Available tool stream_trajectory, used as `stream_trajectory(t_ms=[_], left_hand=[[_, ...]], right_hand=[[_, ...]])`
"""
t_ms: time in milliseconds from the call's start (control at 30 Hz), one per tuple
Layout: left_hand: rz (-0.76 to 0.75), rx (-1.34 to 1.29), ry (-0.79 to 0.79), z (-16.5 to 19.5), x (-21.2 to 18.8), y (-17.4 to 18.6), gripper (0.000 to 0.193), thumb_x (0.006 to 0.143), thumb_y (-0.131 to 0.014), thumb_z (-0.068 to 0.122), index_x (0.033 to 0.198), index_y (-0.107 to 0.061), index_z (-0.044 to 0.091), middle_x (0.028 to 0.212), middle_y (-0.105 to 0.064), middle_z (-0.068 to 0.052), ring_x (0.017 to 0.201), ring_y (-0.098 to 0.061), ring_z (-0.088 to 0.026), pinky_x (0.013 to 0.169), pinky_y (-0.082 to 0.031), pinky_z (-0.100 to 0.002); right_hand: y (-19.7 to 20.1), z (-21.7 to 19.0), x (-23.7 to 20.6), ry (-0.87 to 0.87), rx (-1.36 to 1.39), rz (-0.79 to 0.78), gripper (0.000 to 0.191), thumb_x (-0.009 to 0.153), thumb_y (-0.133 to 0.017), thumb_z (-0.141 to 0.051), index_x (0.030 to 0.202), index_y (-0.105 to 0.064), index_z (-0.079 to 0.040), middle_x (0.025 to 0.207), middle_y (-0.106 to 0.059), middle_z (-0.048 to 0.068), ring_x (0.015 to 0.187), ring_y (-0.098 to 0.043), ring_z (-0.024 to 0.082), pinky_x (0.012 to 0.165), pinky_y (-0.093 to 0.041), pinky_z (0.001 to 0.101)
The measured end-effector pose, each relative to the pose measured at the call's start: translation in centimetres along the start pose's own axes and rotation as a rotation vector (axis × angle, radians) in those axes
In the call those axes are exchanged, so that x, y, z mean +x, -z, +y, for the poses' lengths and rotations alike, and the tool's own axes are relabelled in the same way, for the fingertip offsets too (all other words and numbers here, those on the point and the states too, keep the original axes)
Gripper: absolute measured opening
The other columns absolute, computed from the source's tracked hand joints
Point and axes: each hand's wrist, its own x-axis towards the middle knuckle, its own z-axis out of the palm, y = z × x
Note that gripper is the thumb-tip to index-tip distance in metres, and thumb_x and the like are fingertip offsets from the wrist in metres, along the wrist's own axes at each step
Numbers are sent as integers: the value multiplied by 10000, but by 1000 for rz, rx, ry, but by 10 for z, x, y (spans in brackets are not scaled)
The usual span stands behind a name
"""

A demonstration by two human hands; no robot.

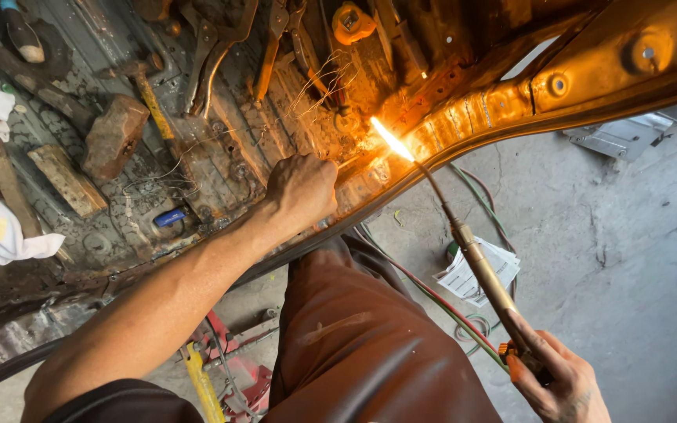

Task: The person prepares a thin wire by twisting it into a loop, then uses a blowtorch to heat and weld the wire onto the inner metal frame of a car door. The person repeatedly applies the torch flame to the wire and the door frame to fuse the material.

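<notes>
Head view: right hand (554, 380) grips a lit gas torch (464, 243), left hand (301, 190) pinches filler rod (348, 162); the rusty sill seam (432, 137) looks partly brazed, its near stretch unfinished.

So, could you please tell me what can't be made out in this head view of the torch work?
- Left hand: its fingertips and whatever thin rod it holds are lost in the flame's glare.
- Right hand: cut off by the bottom edge; its grip on the torch is partly hidden.
- Heated seam on the metal sill: washed out by the glow.
- Papers on the floor: print too small.
</notes>
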Motion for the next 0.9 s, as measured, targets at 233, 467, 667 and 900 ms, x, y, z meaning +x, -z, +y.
stream_trajectory(t_ms=[233, 467, 667, 900], left_hand=[[-99, 37, -8, 18, 15, 22, 70, 775, -721, 87, 751, -722, 21, 685, -716, -195, 655, -743, -322, 611, -591, -464], [-54, 80, -61, 29, 25, 25, 116, 686, -743, 135, 735, -746, 30, 748, -729, -197, 762, -731, -358, 671, -592, -474], [-161, 86, -10, 28, 28, 27, 71, 749, -714, 70, 795, -752, 30, 780, -744, -201, 752, -749, -330, 688, -601, -460], [-156, 47, 11, 33, 38, 38, 67, 714, -749, 72, 775, -755, 46, 805, -739, -205, 787, -745, -352, 706, -593, -476]], right_hand=[[6, -39, 28, 0, -106, -124, 733, 787, -758, -147, 1470, -551, -315, 806, -608, 82, 690, -593, 221, 674, -547, 329], [11, -76, 50, -87, -186, -209, 696, 857, -762, -235, 1506, -544, -356, 815, -649, 99, 676, -639, 236, 681, -565, 366], [11, -90, 66, 6, -199, -243, 664, 874, -738, -309, 1505, -531, -347, 870, -706, 76, 687, -669, 217, 642, -573, 392], [16, -98, 81, -14, -222, -276, 652, 897, -709, -260, 1517, -529, -352, 859, -696, 106, 695, -664, 252, 643, -568, 409]])
